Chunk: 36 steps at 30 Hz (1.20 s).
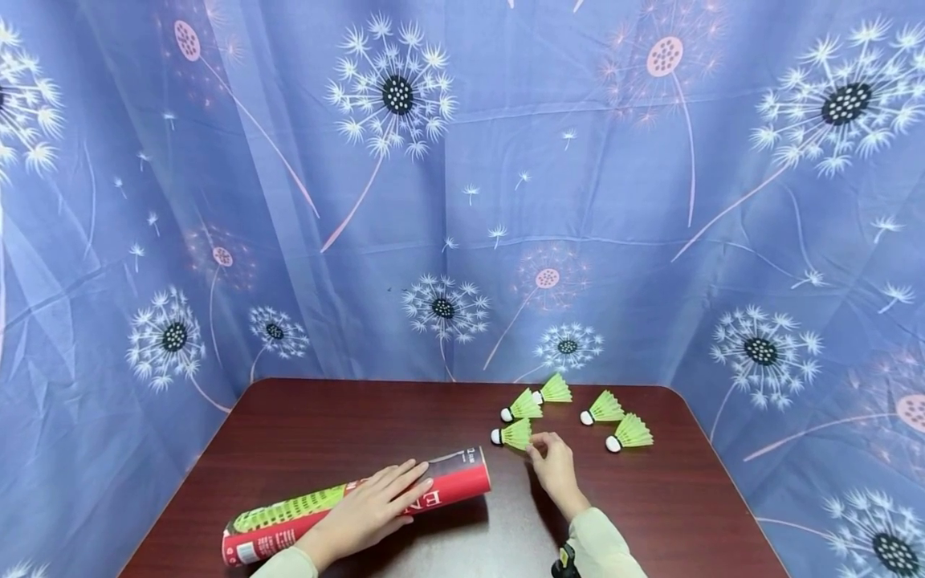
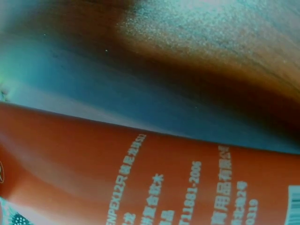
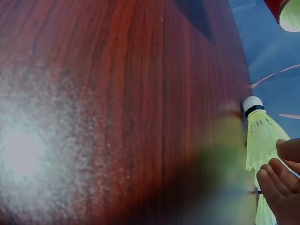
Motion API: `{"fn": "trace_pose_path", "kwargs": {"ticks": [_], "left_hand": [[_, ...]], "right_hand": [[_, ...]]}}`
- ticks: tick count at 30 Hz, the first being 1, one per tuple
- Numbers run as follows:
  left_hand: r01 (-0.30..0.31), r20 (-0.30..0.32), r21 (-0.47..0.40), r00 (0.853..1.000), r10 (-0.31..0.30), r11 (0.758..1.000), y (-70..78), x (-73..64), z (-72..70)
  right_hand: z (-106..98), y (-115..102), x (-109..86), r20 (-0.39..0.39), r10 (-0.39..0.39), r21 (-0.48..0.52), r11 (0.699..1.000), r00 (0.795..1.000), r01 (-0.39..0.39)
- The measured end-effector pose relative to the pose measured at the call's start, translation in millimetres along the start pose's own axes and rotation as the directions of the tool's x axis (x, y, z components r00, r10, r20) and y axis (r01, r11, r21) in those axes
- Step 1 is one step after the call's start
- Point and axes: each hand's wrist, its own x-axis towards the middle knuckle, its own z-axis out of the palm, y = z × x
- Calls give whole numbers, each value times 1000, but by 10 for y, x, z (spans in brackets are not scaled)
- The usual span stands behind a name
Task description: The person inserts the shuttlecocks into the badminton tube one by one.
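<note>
My left hand [image 1: 372,506] lies across a long red cardboard shuttlecock tube [image 1: 462,484], fingers over its top and thumb along its near side. Printed lettering on the tube [image 2: 70,159] fills the lower left wrist view. The tube slants up toward its right end, with a shadow on the tabletop beneath. With thumb and fingertips, my right hand [image 1: 556,472] pinches the skirt rim of a yellow-green shuttlecock [image 1: 515,434]. In the right wrist view, that shuttlecock [image 3: 262,136] points its white cork away from the fingers [image 3: 281,180].
Behind the held shuttlecock lie two more, a near one [image 1: 522,406] and a farther one [image 1: 555,389]. Another pair, one shuttlecock [image 1: 603,408] and its neighbour [image 1: 630,433], lies to the right. A blue dandelion-print curtain [image 1: 506,201] surrounds the dark red wooden table [image 1: 347,413].
</note>
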Motion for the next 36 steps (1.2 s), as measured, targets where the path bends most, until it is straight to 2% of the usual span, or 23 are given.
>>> {"fn": "trace_pose_path", "kwargs": {"ticks": [11,22,29,36], "left_hand": [[-8,-12,2,1000,8,1000,5,-26,6],[-2,0,2,1000,2,1000,-7,-7,-3],[6,14,-4,1000,-6,1000,-6,-22,-23],[7,10,7,1000,-8,1000,-13,-7,-56]], "right_hand": [[21,-4,-32,-34,-16,-16,1000,999,15],[-71,-68,-44,-63,-69,5,998,996,69],[-166,-115,-48,-39,-62,43,997,997,63],[-242,-184,-58,-32,-115,113,987,993,118]]}}
